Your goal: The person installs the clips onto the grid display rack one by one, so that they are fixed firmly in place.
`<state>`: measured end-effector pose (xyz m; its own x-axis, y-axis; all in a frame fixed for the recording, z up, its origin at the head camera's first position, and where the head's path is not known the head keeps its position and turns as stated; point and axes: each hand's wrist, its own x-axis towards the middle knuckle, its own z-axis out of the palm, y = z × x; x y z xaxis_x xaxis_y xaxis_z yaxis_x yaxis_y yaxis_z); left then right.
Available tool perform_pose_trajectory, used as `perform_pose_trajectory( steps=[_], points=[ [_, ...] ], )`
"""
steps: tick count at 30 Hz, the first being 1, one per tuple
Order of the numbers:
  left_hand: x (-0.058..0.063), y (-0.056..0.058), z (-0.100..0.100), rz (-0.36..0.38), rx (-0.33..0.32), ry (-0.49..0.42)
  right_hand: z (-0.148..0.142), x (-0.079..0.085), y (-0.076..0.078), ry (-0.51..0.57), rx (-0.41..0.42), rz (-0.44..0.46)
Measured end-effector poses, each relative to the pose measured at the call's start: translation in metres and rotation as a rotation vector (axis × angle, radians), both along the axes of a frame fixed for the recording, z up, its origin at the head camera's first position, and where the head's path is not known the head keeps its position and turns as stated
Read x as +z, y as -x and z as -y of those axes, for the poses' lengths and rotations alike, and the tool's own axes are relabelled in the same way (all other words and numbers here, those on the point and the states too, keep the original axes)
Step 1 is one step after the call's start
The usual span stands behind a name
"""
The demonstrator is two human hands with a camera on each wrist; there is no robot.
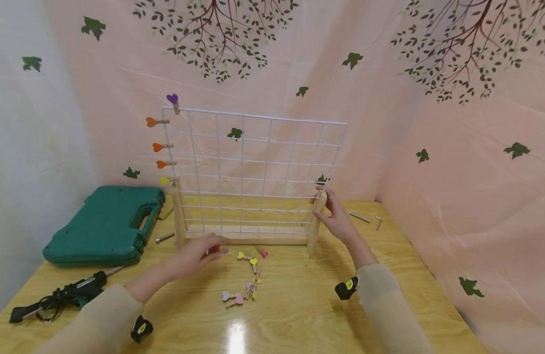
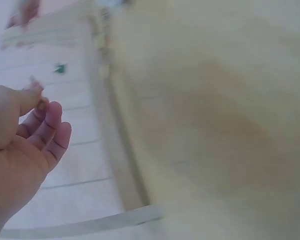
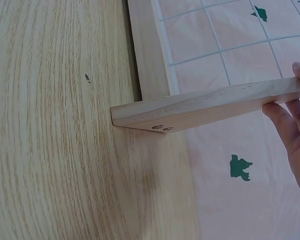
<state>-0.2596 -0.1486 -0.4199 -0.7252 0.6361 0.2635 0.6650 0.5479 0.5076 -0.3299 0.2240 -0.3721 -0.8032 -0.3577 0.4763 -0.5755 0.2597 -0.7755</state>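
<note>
A white wire grid (image 1: 257, 160) stands upright in a wooden frame on the table. My right hand (image 1: 336, 220) grips the frame's right post (image 1: 316, 223) near its top; the right wrist view shows thumb and fingers on either side of that post (image 3: 205, 105). In front of the frame's bottom bar (image 1: 255, 239) is my left hand (image 1: 199, 255). Its thumb and fingers pinch a small clothespin (image 2: 41, 104), mostly hidden by the fingertips. Heart-topped clothespins in purple (image 1: 172, 99), orange (image 1: 152, 122) and yellow (image 1: 165, 181) are clipped at the grid's left side and top left corner.
Several loose heart clothespins (image 1: 239, 299) lie on the table before the frame. At left are a green case (image 1: 106, 223), a black soldering-iron-like tool (image 1: 73, 292) and a bolt (image 1: 165, 238). A metal rod (image 1: 359, 217) and a hex key (image 1: 378, 223) lie at right.
</note>
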Motion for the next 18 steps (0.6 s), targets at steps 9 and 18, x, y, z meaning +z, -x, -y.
perform_pose_trajectory(
  steps=[9, 18],
  points=[
    [0.083, 0.006, 0.004, -0.263, 0.131, -0.247, -0.001, 0.0, -0.001, -0.007, -0.011, 0.027],
    [0.171, 0.001, 0.007, -0.413, 0.225, -0.439, -0.001, -0.001, 0.0, -0.005, -0.002, 0.029]
  ],
)
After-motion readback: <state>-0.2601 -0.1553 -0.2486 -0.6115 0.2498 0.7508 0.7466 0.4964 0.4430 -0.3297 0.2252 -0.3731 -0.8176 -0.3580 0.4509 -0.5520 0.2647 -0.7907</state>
